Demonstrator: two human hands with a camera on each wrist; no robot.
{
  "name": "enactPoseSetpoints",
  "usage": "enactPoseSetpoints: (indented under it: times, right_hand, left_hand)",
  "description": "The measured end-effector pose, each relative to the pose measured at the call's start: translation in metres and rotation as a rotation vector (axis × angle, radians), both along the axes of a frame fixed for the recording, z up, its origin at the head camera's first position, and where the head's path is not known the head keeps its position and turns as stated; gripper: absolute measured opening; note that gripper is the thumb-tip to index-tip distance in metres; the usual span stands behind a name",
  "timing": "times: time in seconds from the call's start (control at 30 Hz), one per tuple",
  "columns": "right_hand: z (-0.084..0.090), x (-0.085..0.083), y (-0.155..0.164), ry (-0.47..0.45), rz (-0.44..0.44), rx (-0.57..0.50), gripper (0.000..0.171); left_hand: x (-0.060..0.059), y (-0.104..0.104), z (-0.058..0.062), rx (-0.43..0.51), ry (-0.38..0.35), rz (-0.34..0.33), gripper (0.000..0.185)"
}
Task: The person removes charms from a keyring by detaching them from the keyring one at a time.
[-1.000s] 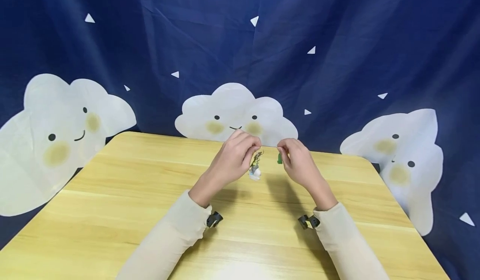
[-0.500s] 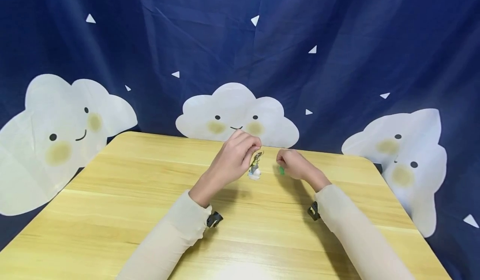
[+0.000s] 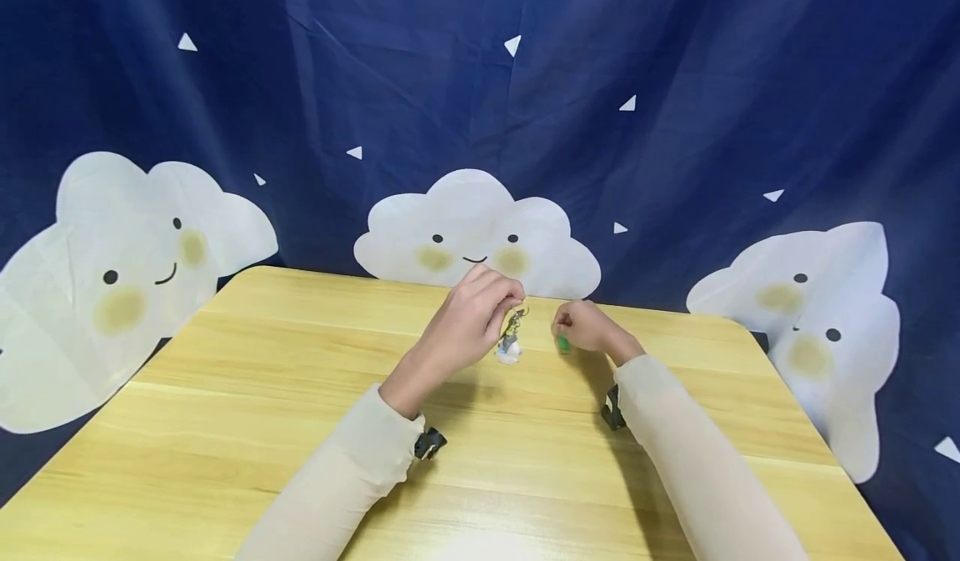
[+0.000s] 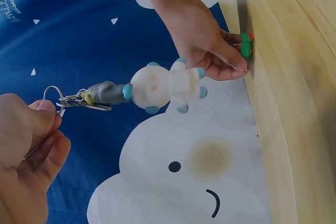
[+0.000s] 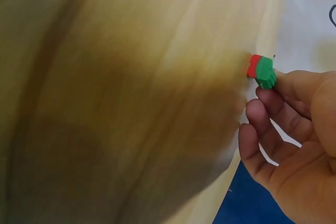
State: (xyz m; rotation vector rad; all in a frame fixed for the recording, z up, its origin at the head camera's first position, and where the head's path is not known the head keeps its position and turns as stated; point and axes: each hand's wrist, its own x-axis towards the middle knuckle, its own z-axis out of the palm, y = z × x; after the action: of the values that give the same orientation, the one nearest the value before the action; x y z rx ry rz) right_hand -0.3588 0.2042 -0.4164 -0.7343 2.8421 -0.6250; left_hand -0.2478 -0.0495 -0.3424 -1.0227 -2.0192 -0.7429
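My left hand pinches the metal ring of a keychain. From the ring hang silvery metal parts, a grey and yellow piece, and a white figure with light blue tips, in the air above the table. To its right, my right hand pinches a small green and red piece between thumb and index finger, low over the tabletop near the far edge. Its other fingers are bent loosely in the right wrist view. Part of the small piece is hidden by the fingertips, and I cannot tell its kind.
The light wooden table has rounded far corners. Behind its far edge hangs a dark blue curtain printed with white smiling clouds and small triangles. Each wrist carries a black strap with a camera mount.
My right hand has come down toward the tabletop with the small green and red piece, its wrist turning and its forearm lowering. The left hand keeps the keychain in about the same place.
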Motion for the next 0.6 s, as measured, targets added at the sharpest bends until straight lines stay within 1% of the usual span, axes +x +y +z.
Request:
enactPoseSetpoints:
  times: [0.17,0.4,0.47,0.6]
  right_hand:
    - [0.0,-0.003,0.0,-0.033,-0.03,-0.011,0.018]
    - [0.003,-0.003,0.006,-0.035,-0.081,-0.03,0.018]
    - [0.003,-0.002,0.009,-0.03,-0.089,-0.036,0.019]
    - [0.007,0.0,0.016,0.004,-0.073,-0.041,0.019]
  left_hand:
    - [0.0,0.001,0.0,-0.014,-0.015,-0.001,0.006]
    - [0.001,0.0,0.0,-0.025,-0.027,-0.002,0.006]
    - [0.001,0.0,0.0,-0.025,-0.03,-0.001,0.006]
    - [0.001,0.0,0.001,-0.027,-0.034,-0.002,0.006]
